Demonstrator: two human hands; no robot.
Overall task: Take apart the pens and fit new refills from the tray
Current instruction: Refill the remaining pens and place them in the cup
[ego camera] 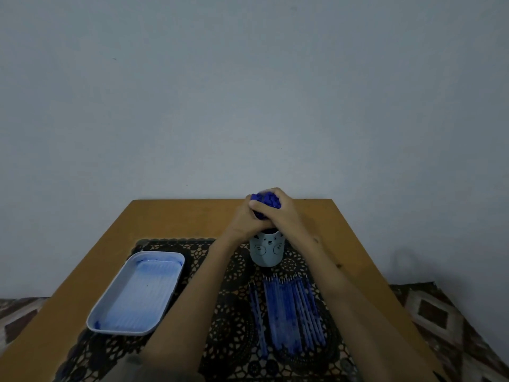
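- Left hand (248, 216) and right hand (286, 213) both clasp pen bundle (265, 201) just above cup (266, 250) — likely to lift all at once.
- Tray (93, 325) left of cup; loose refills (292, 310) lie before it.

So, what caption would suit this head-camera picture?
Left hand and right hand grip blue pens above a bear-faced cup, refills on the mat.

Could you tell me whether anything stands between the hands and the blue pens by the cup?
Nothing visible does: the left hand and the right hand both grip the bundle of blue pens above the bear cup.
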